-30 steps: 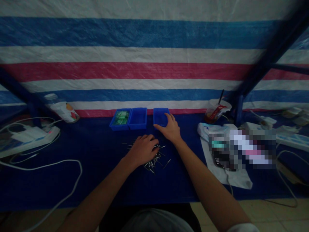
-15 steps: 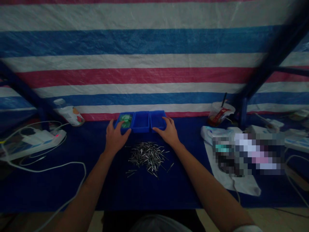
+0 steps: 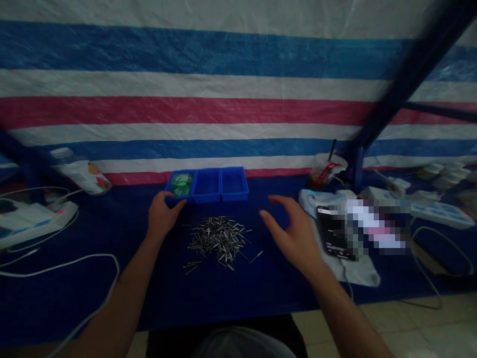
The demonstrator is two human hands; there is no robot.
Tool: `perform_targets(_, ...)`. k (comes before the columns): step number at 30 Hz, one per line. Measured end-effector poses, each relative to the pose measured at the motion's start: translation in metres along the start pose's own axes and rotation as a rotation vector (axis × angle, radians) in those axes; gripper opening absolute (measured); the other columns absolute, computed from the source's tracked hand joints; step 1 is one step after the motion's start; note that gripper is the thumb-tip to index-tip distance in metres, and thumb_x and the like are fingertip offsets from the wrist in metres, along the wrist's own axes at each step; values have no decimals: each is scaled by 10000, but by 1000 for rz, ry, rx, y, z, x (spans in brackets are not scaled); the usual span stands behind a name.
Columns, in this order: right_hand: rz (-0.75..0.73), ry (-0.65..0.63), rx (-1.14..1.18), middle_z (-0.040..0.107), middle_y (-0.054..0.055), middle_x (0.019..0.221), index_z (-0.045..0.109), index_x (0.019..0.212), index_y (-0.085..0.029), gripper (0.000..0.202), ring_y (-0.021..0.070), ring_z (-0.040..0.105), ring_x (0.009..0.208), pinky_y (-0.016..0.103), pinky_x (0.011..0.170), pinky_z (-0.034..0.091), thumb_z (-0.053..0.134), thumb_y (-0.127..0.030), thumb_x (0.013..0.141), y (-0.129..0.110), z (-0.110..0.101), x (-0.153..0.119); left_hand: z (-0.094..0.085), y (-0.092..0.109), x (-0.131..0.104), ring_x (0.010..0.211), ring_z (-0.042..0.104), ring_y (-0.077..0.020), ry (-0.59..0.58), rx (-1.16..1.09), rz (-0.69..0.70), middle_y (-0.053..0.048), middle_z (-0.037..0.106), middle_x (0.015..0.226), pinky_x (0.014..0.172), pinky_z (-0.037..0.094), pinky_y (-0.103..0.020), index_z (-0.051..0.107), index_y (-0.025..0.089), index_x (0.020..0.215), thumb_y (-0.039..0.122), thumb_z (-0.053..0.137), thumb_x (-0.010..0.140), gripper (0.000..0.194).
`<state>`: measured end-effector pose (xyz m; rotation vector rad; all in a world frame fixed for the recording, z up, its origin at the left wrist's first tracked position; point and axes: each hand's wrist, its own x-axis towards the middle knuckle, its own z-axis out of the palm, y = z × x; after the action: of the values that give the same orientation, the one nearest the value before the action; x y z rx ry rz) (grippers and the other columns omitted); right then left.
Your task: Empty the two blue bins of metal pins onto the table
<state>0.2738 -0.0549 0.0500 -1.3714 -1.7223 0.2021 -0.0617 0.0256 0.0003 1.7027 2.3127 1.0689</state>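
Observation:
Three blue bins stand side by side at the back of the blue table. Green packets (image 3: 182, 184) lie in the left bin (image 3: 189, 200); the middle bin (image 3: 206, 185) and the right bin (image 3: 234, 184) show bare floors. My left hand (image 3: 163, 217) is at the near left corner of the left bin, fingers apart, its fingertips partly hidden. My right hand (image 3: 294, 233) hovers over the table right of the bins, fingers spread, holding nothing. Between my hands lies a heap of metal nails (image 3: 218, 240), with a few loose ones beside it.
A power strip (image 3: 40, 226) with white cables and a bottle (image 3: 87, 176) are at the left. At the right are a cup with a straw (image 3: 324, 171), a phone (image 3: 335, 233) on a white sheet, and another power strip (image 3: 443, 211). Striped sheeting hangs behind.
My right hand has left the right bin and moved right and nearer, its fingers spreading. My left hand stays at the left bin. The whole view has shifted to the right.

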Motion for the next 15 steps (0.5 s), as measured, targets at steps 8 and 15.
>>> perform_targets(8, 11, 291, -501, 664, 146, 1026, 607, 1114, -221, 349, 368, 594, 1098, 553, 915, 483, 610, -469, 869, 90, -96, -129, -1, 4, -2, 993, 651, -293, -3, -10, -102, -69, 668, 1013, 915, 506, -413, 557, 225, 1029, 489, 698, 735, 420)
perform_targets(15, -78, 261, -513, 602, 149, 1170, 453, 1369, -239, 552, 359, 553, 1158, 552, 938, 469, 570, -475, 885, 116, -94, -134, -2, 6, -3, 994, 645, -294, -8, -19, -126, -70, 659, 1023, 926, 506, -416, 561, 226, 1019, 492, 697, 729, 416)
